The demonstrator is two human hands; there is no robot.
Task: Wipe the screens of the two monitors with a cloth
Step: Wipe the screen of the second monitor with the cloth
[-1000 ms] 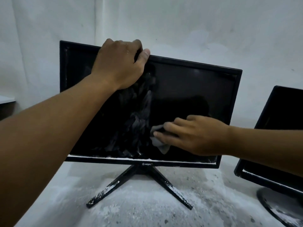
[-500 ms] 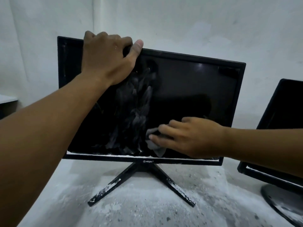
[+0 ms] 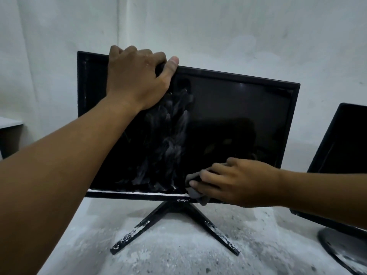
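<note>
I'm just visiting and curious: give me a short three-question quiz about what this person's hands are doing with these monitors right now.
1. True or false: the left hand grips the top edge of the centre monitor.
2. Where on that screen is the right hand pressing the grey cloth? A) top right corner B) bottom edge near the middle C) far left side
3. Fill in: the whitish smears lie to the ____ of the cloth, as the camera sees them.

Key
1. True; its fingers curl over the top bezel.
2. B; the cloth sits just above the stand.
3. Left; the second monitor stands untouched at the right.
</note>
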